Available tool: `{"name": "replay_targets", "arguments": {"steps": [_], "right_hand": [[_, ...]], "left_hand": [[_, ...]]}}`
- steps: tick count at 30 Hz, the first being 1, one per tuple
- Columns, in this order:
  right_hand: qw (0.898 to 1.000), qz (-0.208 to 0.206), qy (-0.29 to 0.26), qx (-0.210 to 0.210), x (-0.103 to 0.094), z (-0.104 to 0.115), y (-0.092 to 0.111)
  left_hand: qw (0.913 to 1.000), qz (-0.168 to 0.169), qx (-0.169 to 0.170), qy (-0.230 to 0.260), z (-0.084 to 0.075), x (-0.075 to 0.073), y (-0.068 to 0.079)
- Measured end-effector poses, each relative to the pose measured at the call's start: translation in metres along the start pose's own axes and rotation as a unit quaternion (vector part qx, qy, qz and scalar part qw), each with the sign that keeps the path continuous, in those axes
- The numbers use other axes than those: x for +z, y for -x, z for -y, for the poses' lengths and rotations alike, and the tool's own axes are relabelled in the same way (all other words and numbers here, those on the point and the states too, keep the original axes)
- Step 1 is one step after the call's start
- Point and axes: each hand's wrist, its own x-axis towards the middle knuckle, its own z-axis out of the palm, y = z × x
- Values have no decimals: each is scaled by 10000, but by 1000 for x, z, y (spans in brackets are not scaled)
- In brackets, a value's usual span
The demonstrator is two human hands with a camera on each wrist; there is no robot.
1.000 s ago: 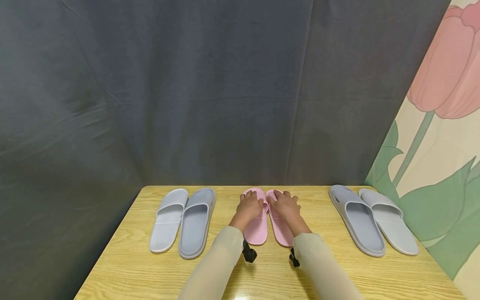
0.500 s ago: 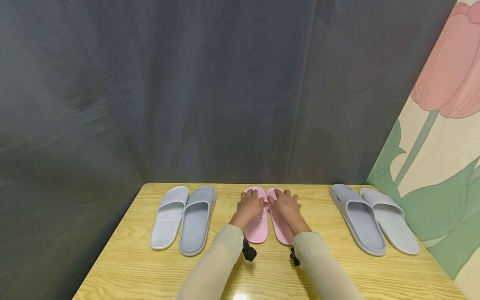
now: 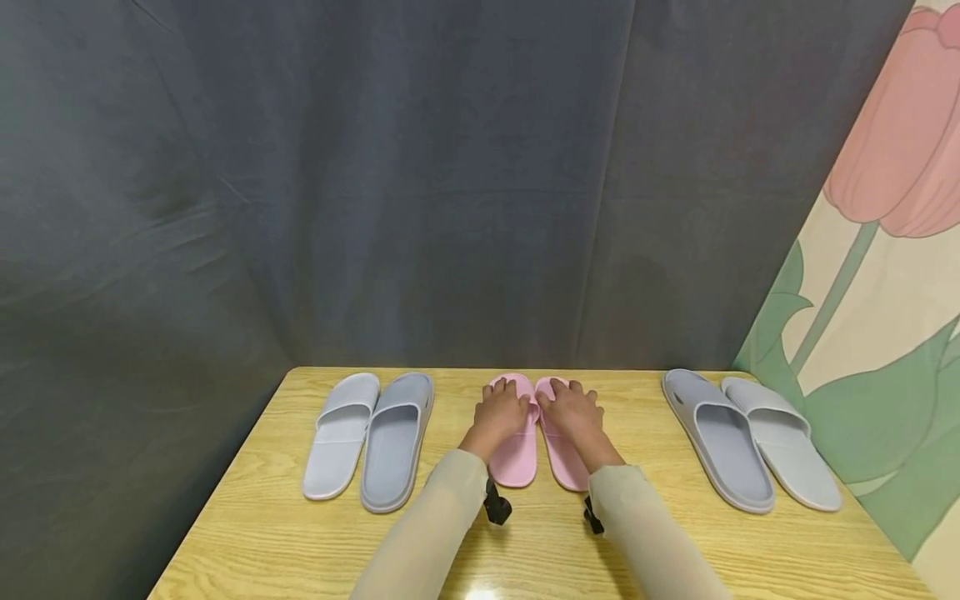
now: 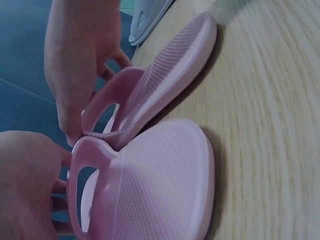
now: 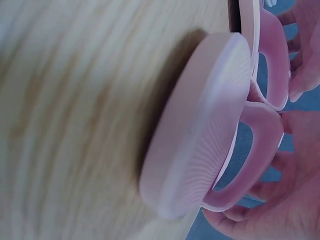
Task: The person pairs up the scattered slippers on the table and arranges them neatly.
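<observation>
Two pink slippers lie side by side with toes pointing away, nearly meeting at their straps. My left hand is over the strap of the left pink slipper, its thumb at the inner edge and its fingers over the outer side. The right hand grips the right pink slipper in a mirrored way. In the right wrist view, the thumb and fingers of the right hand span the slipper's strap. The left wrist view shows the left slipper's ribbed sole close over the wood.
Left of the hands, a white slipper and a grey slipper sit on the wooden table. At the right are another grey slipper and white slipper. A dark curtain hangs behind; a tulip-painted wall borders the right.
The head view has shifted slightly. Both hands and the pink slippers stay in the same place.
</observation>
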Motion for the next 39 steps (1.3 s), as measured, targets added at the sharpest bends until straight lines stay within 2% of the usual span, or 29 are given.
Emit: {"name": "replay_targets", "arguments": {"steps": [11,20,26,39], "right_hand": [[10000,27,14,-10,-3,-2,3],[9998,-63,102,-143,-9,-6,1],[9994,-133,149,-281,-14,-9,3],[9978,-263,241,-551,-25,-16,6]], "left_hand": [[9994,-50,124,-331,1,-1,2],[9981,-121,337,-499,-3,-10,5],[9980,-124,348,-507,-5,-15,7],[9931,-352,521,-987,-1,-28,18]]}}
